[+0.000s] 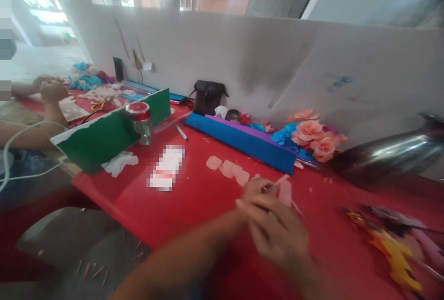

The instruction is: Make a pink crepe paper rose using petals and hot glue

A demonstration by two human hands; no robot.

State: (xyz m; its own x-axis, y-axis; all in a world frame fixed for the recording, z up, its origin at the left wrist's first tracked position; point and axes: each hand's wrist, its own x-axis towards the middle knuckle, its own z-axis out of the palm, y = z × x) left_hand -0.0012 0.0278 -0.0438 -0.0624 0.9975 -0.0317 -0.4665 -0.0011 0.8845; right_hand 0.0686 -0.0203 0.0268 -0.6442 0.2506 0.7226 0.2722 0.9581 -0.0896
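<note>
My left hand (pixel 255 191) and my right hand (pixel 280 228) are close together over the red table (pixel 208 205), the right overlapping the left from the front. The fingers of both are curled in. A narrow strip of pink crepe paper (pixel 281 180) sticks out at the left fingertips. What the right fingers pinch is hidden and smeared. Just beyond my hands lies a wider pink paper piece (pixel 285 193). To their left, several peach petal-shaped paper cutouts (pixel 231 169) lie in a row.
Blue board (pixel 239 140) and paper flowers (pixel 310 133) line the wall. A yellow glue gun (pixel 391 249) lies right, near a silvery vase (pixel 388 150). At left are a green panel (pixel 100 143), a red-lidded jar (pixel 142 124), a pen (pixel 181 132) and another person's hands (pixel 52 89).
</note>
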